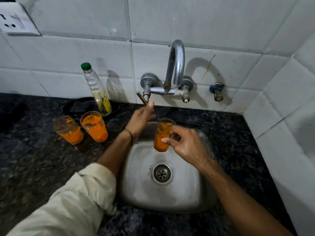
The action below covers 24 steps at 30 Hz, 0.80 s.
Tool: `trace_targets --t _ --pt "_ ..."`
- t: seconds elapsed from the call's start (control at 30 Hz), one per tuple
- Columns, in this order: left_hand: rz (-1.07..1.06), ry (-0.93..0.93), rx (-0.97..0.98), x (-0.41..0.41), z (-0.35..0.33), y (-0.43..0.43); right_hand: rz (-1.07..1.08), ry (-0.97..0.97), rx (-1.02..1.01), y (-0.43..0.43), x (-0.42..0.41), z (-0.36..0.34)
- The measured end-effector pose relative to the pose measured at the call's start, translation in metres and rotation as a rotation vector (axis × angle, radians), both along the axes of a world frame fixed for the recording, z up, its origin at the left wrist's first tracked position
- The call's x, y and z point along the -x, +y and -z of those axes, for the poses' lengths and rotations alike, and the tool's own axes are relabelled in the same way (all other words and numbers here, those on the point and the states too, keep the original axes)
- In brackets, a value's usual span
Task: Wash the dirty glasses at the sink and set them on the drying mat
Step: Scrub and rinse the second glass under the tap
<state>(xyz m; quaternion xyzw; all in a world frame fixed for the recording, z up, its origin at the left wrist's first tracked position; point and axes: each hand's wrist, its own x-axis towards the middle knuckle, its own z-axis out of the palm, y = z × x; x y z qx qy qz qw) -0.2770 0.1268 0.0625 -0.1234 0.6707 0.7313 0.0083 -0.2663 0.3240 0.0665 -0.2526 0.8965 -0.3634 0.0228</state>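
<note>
My right hand (pixel 185 143) grips an orange-smeared glass (pixel 161 140) upright over the steel sink (pixel 136 184), below the curved tap spout (pixel 177 62). My left hand (pixel 141 118) reaches up to the tap's left lever handle (pixel 141 97), fingertips touching it. No water is visibly running. Two more glasses smeared with orange stand on the dark counter left of the sink: one (pixel 69 130) further left, one (pixel 94 126) nearer the sink.
A clear bottle with a green cap (pixel 97 89) stands by the wall behind the glasses, next to a dark round object (pixel 80 106). A second valve (pixel 216 91) juts from the tiled wall at right. A socket plate (pixel 15 21) is at top left.
</note>
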Motion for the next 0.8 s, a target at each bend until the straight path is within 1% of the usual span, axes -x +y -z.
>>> trace_targets --t 0.1,0.17,0.2,0.23,0.27,0.33,0.37,0.4,0.43,0.5,0.53,0.57,0.6,0.67,0.7,0.73,0.77,0.8 --pt "0.335 0.018 0.003 -0.033 0.031 0.005 -0.080 -0.074 0.078 0.003 0.003 -0.011" --pt "0.426 0.010 -0.016 -0.042 0.036 0.011 -0.121 -0.143 0.132 0.006 0.000 -0.019" --pt "0.423 0.020 -0.006 -0.044 0.036 0.015 -0.126 -0.176 0.164 0.007 -0.003 -0.022" --pt "0.396 0.048 0.018 -0.045 0.035 0.020 -0.103 -0.162 0.156 0.007 -0.007 -0.021" --pt "0.350 0.080 0.050 -0.045 0.034 0.026 -0.051 -0.061 0.081 0.008 -0.011 -0.019" --pt "0.221 0.160 0.089 -0.047 0.035 0.043 0.088 0.299 -0.181 0.000 -0.020 -0.009" --pt "0.144 0.219 0.151 -0.048 0.037 0.052 0.153 0.404 -0.236 -0.008 -0.024 -0.007" --pt "0.070 0.290 0.255 -0.048 0.041 0.061 0.213 0.414 -0.241 -0.019 -0.027 -0.006" --pt "-0.003 0.327 0.376 -0.049 0.044 0.071 0.264 0.346 -0.217 -0.029 -0.028 -0.007" --pt "-0.115 0.301 0.533 -0.053 0.048 0.084 0.345 0.099 -0.130 -0.041 -0.018 -0.011" --pt "-0.135 0.273 0.568 -0.055 0.046 0.087 0.370 0.003 -0.123 -0.043 -0.010 -0.012" --pt "-0.099 0.227 0.528 -0.056 0.042 0.085 0.350 -0.044 -0.144 -0.042 -0.004 -0.015" --pt "-0.007 0.169 0.408 -0.055 0.039 0.080 0.285 -0.065 -0.173 -0.038 0.000 -0.017" --pt "0.243 0.060 0.074 -0.051 0.033 0.061 0.068 -0.132 -0.165 -0.030 0.002 -0.024" --pt "0.368 0.038 -0.072 -0.051 0.030 0.050 -0.040 -0.196 -0.123 -0.026 0.001 -0.025" --pt "0.451 0.033 -0.176 -0.052 0.028 0.043 -0.100 -0.247 -0.075 -0.025 -0.002 -0.025" --pt "0.466 0.034 -0.179 -0.052 0.027 0.040 -0.101 -0.254 -0.038 -0.026 -0.004 -0.023" --pt "0.408 0.034 -0.088 -0.053 0.027 0.043 -0.044 -0.222 -0.027 -0.029 -0.004 -0.020"
